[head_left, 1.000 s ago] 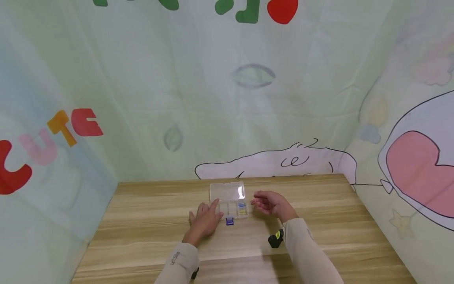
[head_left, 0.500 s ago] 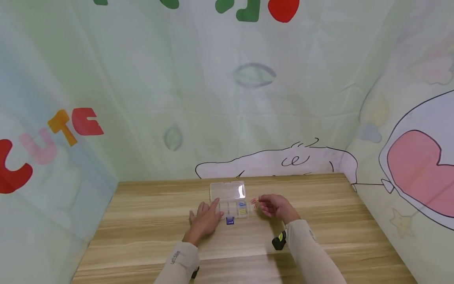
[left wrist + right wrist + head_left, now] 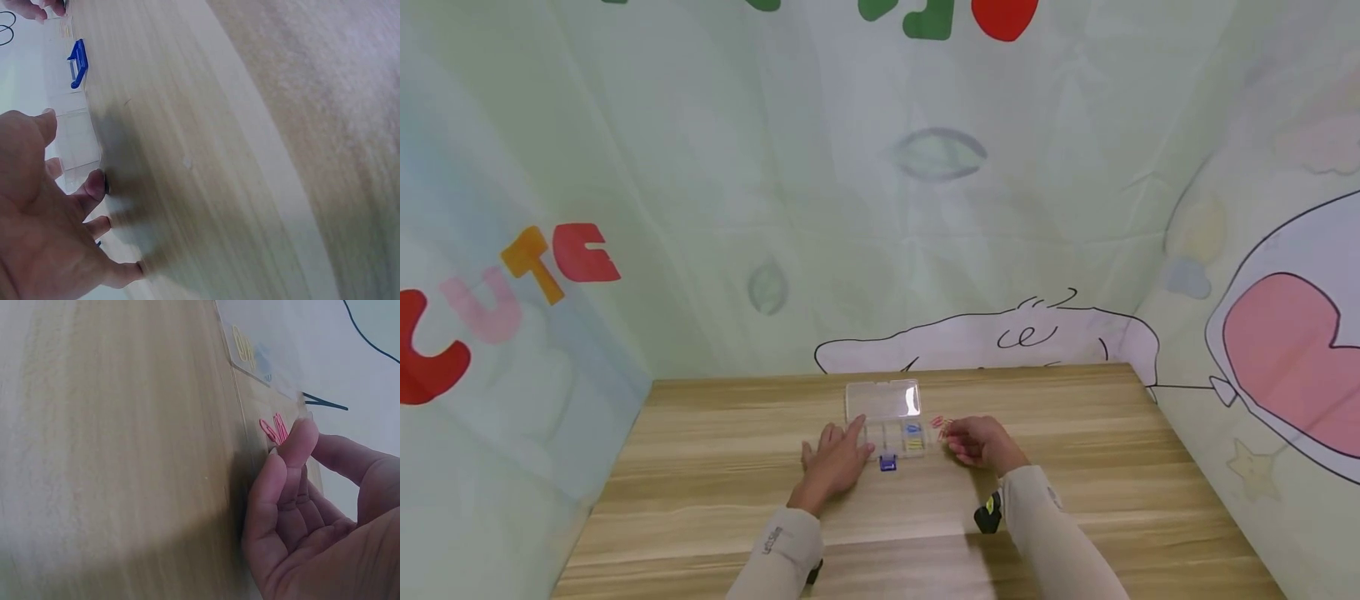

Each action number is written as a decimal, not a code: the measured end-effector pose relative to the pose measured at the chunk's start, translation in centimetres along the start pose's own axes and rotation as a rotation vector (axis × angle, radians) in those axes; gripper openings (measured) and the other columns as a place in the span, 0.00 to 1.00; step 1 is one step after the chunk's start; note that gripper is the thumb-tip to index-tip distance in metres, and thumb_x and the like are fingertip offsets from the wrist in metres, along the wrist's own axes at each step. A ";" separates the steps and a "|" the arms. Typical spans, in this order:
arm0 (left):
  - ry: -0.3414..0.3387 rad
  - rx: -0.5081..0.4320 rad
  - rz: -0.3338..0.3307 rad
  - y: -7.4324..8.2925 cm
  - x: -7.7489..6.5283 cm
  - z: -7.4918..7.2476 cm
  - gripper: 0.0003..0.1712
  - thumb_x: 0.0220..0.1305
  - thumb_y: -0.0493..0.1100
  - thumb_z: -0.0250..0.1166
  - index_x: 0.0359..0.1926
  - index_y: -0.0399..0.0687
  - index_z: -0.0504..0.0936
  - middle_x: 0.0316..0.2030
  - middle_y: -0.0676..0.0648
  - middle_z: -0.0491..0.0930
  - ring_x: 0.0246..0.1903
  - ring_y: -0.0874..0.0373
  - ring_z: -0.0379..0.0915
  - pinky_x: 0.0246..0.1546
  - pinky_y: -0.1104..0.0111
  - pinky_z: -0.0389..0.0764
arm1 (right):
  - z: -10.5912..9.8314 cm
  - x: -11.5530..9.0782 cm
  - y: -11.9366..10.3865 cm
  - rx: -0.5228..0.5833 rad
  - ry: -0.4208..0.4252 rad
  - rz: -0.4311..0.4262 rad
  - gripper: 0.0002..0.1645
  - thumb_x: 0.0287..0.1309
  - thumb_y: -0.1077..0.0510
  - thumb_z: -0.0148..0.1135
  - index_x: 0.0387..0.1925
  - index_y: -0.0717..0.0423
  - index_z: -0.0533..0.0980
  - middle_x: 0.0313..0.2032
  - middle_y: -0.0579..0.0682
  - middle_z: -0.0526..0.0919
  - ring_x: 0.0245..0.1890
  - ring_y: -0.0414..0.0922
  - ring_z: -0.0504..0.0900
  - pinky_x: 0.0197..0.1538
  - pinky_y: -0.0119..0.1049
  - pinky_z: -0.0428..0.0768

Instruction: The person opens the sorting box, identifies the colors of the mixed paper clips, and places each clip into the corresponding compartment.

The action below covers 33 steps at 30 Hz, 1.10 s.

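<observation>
A clear plastic compartment box (image 3: pixel 876 438) lies on the table with its transparent lid (image 3: pixel 882 400) laid back. Blue paper clips (image 3: pixel 913 429) and yellow paper clips (image 3: pixel 915 444) sit in its right-hand compartments. My left hand (image 3: pixel 835 462) rests with spread fingers over the box's left end; in the left wrist view its fingertips reach the box edge and tabletop. Right of the box, my right hand (image 3: pixel 983 442) has curled fingers, thumb and index pinching at the red paper clips (image 3: pixel 275 428). More red paper clips (image 3: pixel 937 422) lie beside the fingertips.
A blue latch (image 3: pixel 888 462) sticks out from the box's front edge. The wooden table (image 3: pixel 715 492) ends at a printed cloth backdrop (image 3: pixel 700 250) behind and at both sides. A black wrist camera (image 3: pixel 988 515) hangs by the right sleeve.
My right hand drew back to the right from the box edge, uncovering the red paper clips, then came slightly left again onto them. My left hand stays on the box.
</observation>
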<state>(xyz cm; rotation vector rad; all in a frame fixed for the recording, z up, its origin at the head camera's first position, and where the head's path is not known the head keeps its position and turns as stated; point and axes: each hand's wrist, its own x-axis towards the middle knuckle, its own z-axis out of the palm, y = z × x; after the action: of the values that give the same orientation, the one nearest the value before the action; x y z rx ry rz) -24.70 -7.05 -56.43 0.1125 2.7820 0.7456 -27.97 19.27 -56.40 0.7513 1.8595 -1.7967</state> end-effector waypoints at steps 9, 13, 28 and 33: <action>0.007 -0.007 0.010 0.0 0.0 0.0 0.33 0.73 0.57 0.51 0.75 0.58 0.56 0.67 0.36 0.64 0.72 0.40 0.45 0.65 0.29 0.35 | 0.6 0.0 0.0 -0.097 0.031 -0.054 0.06 0.56 0.61 0.65 0.31 0.62 0.82 0.18 0.46 0.82 0.17 0.37 0.79 0.25 0.30 0.80; 0.006 -0.014 0.015 0.0 -0.1 0.1 0.33 0.73 0.56 0.51 0.75 0.58 0.56 0.67 0.36 0.64 0.73 0.40 0.44 0.65 0.29 0.34 | 1.3 -0.1 -0.1 -0.211 0.109 -0.128 0.06 0.52 0.62 0.68 0.27 0.63 0.81 0.18 0.48 0.82 0.16 0.40 0.79 0.22 0.30 0.79; 0.018 -0.008 0.017 -0.1 -0.1 0.2 0.33 0.73 0.56 0.50 0.75 0.58 0.57 0.66 0.36 0.64 0.73 0.39 0.45 0.64 0.29 0.35 | 2.4 -0.8 -0.7 -0.768 0.305 -0.231 0.11 0.43 0.63 0.66 0.11 0.57 0.77 0.10 0.48 0.77 0.11 0.41 0.74 0.14 0.30 0.63; 0.030 0.007 0.039 -0.2 -0.2 0.2 0.33 0.73 0.57 0.50 0.74 0.57 0.57 0.63 0.36 0.66 0.71 0.40 0.48 0.63 0.28 0.38 | 2.1 -0.5 -0.6 -0.708 0.266 -0.213 0.10 0.44 0.63 0.65 0.13 0.58 0.78 0.11 0.48 0.78 0.12 0.42 0.75 0.15 0.30 0.65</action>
<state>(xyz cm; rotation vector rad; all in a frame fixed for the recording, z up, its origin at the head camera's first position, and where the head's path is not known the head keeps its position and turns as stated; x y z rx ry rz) -24.47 -7.13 -56.69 0.1582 2.8184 0.7521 -28.07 17.15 -55.71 0.5445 2.6030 -1.0270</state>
